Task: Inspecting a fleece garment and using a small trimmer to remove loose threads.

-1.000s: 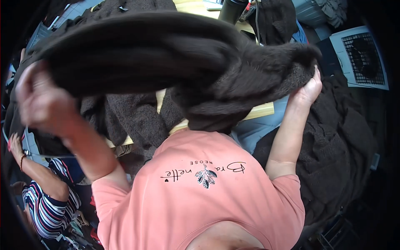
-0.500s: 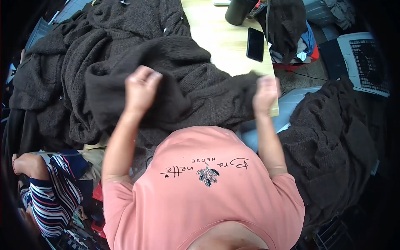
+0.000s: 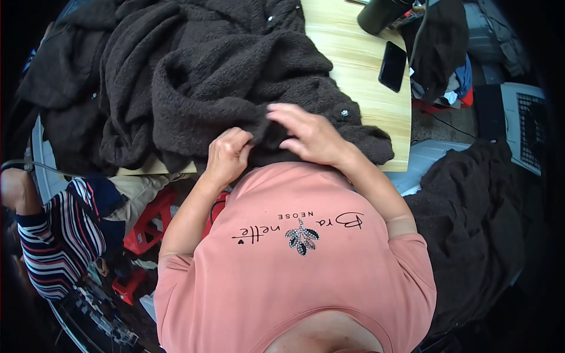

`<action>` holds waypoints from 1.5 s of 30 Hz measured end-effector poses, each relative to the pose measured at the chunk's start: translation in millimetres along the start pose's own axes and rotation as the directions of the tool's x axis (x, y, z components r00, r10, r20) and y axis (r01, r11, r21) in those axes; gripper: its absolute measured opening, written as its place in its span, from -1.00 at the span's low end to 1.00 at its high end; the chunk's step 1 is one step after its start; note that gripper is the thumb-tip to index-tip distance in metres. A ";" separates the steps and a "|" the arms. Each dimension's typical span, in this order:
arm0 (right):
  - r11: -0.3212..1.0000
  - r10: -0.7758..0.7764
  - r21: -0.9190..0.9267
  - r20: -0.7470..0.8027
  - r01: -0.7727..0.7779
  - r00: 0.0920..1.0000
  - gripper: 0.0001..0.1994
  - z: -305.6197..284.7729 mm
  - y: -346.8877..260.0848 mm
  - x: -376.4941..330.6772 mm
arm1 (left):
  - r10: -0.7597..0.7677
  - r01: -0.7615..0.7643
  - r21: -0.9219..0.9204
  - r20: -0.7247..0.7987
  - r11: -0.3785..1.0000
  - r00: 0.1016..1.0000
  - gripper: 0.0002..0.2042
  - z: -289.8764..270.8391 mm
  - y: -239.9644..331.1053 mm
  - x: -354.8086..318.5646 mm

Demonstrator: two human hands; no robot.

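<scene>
A heap of dark brown fuzzy knit garments point(image 3: 218, 76) covers the left and middle of the wooden table point(image 3: 341, 35). My left hand point(image 3: 228, 154) is closed, its fingers pinching the near edge of the knit garment just in front of my body. Close to its right, my right hand point(image 3: 309, 135) lies over the same cloth with fingers stretched out and thumb apart. A small shiny button-like piece point(image 3: 345, 113) shows on the knit to the right of that hand. The cloth beneath both palms is hidden.
A black phone point(image 3: 392, 66) lies near the table's right edge, below a dark cylindrical container point(image 3: 379, 15). More brown knitwear point(image 3: 471, 229) is piled to my right. A person in a striped top point(image 3: 65, 235) is at the left, near a red stool point(image 3: 150, 220).
My right hand has let go of the garment's right end and come in to the middle. My left hand has moved down and right toward the near edge. The cloth now lies flatter.
</scene>
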State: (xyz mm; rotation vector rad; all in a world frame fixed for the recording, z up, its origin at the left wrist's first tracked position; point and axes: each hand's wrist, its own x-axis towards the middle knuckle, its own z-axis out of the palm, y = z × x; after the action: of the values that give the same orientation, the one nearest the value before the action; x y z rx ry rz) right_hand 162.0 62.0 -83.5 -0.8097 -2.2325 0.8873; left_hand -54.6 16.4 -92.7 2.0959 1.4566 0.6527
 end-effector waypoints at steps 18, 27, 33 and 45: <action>0.927 0.209 0.327 -0.049 -0.182 0.977 -0.94 -8.5 -14.9 -8.1 | -0.101 0.074 -0.451 -0.036 0.890 0.994 -0.92 9.7 54.0 25.0; 0.950 0.249 -0.047 -0.484 -0.309 0.839 -0.62 -14.4 -10.7 -25.9 | -0.420 0.284 -0.830 0.066 0.480 0.905 -0.93 -30.4 49.6 15.5; 0.776 0.336 -0.311 -0.534 -0.550 0.776 -0.51 -9.4 19.2 -55.2 | -0.366 0.335 -0.905 0.228 0.262 0.902 -0.98 -27.6 69.0 14.4; 0.675 0.711 0.267 -0.484 -0.688 0.510 -0.66 -21.6 78.9 -104.7 | -0.456 0.030 -0.998 0.001 0.056 0.890 -0.92 -70.1 72.2 42.8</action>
State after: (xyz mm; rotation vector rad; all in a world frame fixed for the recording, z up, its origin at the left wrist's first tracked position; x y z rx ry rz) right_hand 268.5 42.3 -160.6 -1.7761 -1.3191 0.8703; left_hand -35.1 44.2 11.3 0.5667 0.8919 1.3797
